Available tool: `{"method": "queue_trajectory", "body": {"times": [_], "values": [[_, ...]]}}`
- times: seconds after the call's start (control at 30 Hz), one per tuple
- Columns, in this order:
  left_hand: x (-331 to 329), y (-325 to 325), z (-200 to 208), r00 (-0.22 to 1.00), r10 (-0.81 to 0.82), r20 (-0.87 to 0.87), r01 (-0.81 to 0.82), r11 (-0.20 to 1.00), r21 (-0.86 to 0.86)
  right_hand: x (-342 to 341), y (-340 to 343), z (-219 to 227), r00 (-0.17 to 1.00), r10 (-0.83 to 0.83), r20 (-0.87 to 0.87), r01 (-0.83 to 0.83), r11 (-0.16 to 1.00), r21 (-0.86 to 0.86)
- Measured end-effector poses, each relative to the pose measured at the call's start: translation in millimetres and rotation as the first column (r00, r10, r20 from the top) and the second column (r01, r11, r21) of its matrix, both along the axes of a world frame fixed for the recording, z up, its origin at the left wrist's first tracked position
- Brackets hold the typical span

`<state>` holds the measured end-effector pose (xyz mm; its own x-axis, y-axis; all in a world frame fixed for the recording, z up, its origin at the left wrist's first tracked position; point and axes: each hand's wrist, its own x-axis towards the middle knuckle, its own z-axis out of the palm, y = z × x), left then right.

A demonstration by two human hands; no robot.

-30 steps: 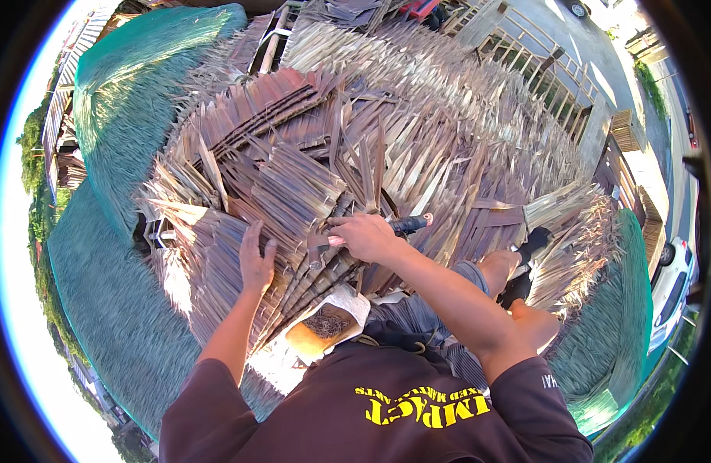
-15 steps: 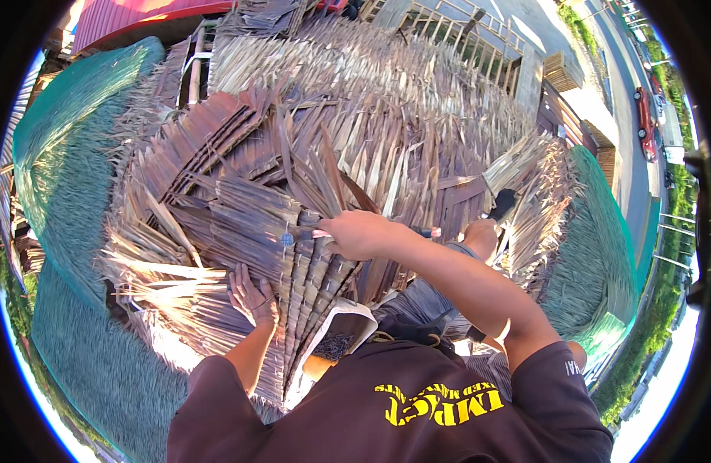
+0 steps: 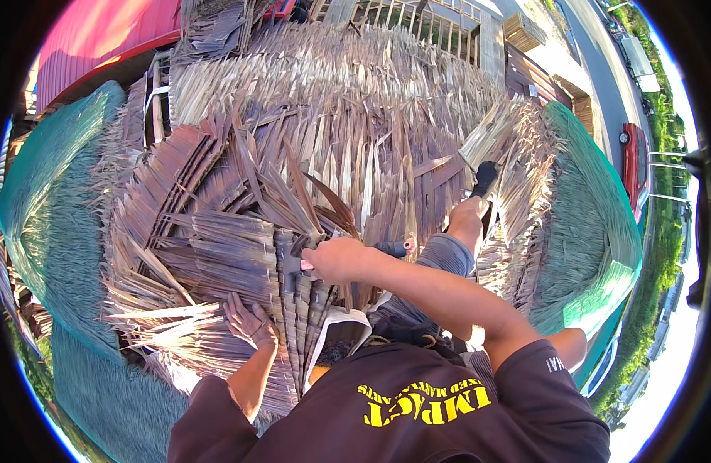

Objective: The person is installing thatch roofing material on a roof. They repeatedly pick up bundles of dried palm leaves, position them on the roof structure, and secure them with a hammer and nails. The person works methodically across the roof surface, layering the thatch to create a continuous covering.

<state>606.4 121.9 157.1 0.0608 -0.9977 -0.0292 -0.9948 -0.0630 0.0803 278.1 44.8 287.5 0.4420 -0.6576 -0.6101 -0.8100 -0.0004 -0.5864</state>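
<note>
My right hand (image 3: 340, 261) is closed round a hammer (image 3: 297, 245). Its dark head shows left of my fist, and part of the handle sticks out on the right. The head is over stacked panels of dried palm thatch (image 3: 232, 245), near their ribbed edges; I cannot tell whether it touches them. Nearer me on the left, my left hand (image 3: 249, 320) lies flat on the thatch with its fingers apart, holding nothing. Below the hammer, the ribbed thatch strips (image 3: 297, 316) fan toward my body.
Thatched roof (image 3: 332, 85) slopes away ahead, with loose brown leaves (image 3: 297, 181) sticking up. My bare leg (image 3: 467, 224) rests on the right slope. Green netting covers thatch at left (image 3: 54, 201) and right (image 3: 594, 201). Beyond are a red metal roof (image 3: 108, 46), a road and a red car (image 3: 635, 166).
The view has shifted, and the roof ahead sits lower and further left. My right hand has turned so that the hammer's head now shows. My left hand stays flat on the thatch.
</note>
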Motion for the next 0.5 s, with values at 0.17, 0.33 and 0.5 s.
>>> {"method": "queue_trajectory", "body": {"times": [0.17,0.33,0.5], "values": [[4,-2,-7,0.996,-0.008,0.085,0.009,1.0,-0.015,-7,3,13,1.0,-0.008,0.009,0.009,0.999,-0.043],[1,1,-2,0.992,0.002,0.123,0.001,1.0,-0.029,-8,-1,65,0.985,-0.08,0.154,0.078,0.997,0.016],[-11,-5,12,0.997,0.04,0.059,-0.04,0.999,-0.002,-32,23,100,0.953,-0.234,0.193,0.237,0.971,0.009]]}}
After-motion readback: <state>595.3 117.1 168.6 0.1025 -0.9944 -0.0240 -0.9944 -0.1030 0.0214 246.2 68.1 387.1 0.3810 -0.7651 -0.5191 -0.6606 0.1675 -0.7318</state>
